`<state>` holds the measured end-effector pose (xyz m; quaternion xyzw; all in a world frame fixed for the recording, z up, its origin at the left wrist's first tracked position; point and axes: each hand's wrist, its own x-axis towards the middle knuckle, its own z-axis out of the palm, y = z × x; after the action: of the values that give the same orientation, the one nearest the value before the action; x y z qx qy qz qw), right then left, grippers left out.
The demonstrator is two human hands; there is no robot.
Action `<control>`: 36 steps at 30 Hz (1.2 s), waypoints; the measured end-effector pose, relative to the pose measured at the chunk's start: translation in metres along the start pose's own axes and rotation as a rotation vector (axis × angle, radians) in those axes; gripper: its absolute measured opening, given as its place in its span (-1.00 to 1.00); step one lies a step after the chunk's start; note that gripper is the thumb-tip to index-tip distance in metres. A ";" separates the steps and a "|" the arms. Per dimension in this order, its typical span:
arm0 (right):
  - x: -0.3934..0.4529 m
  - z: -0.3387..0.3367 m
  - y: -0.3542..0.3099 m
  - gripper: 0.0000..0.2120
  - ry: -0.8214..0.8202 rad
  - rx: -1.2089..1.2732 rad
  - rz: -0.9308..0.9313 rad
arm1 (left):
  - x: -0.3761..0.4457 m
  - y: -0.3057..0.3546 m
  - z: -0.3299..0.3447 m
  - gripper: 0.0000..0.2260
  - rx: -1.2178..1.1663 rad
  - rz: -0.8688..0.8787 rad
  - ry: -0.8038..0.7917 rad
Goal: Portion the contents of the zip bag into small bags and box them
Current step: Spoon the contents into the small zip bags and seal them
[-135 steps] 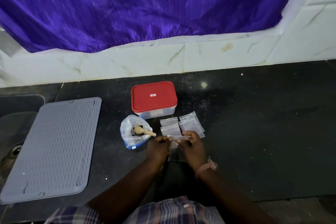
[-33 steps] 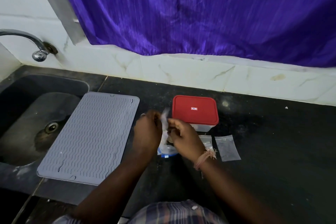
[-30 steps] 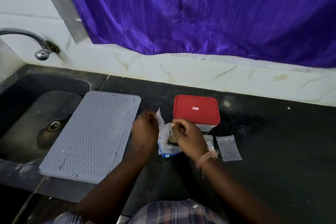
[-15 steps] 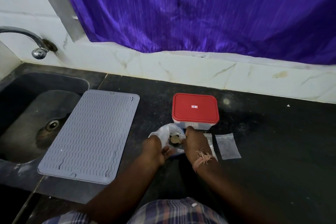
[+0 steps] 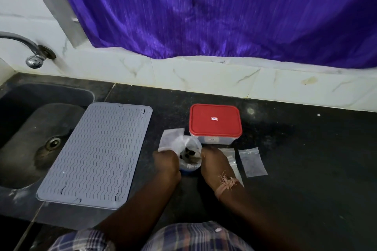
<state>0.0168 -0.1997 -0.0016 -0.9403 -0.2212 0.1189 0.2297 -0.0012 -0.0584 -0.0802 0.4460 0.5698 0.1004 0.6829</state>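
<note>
Zip bag (image 5: 188,152) stands open on the black worktop (image 5: 295,149) just before the red-lidded box (image 5: 215,121), left hand (image 5: 166,162) pinching a small bag (image 5: 170,137), right hand (image 5: 214,161) gripping the zip bag's rim, bare worktop to the right.

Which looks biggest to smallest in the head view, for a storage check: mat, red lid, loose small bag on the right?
1. mat
2. red lid
3. small bag
The small bag lies nearer the camera yet looks smallest, so the order seems safe.
</note>
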 end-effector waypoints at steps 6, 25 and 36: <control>-0.002 0.006 -0.003 -0.87 0.004 0.038 -0.007 | -0.066 0.045 -0.010 -0.77 0.042 0.292 0.030; -0.003 0.018 -0.009 -0.91 0.203 0.224 -0.083 | -0.047 0.036 -0.029 -0.82 0.147 0.376 0.015; -0.009 0.029 0.005 -0.67 0.092 0.034 -0.108 | -0.059 0.058 -0.022 -0.83 0.014 0.400 -0.039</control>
<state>0.0013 -0.1969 -0.0279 -0.9274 -0.2590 0.0668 0.2615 -0.0186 -0.0520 0.0035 0.5569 0.4572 0.2213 0.6572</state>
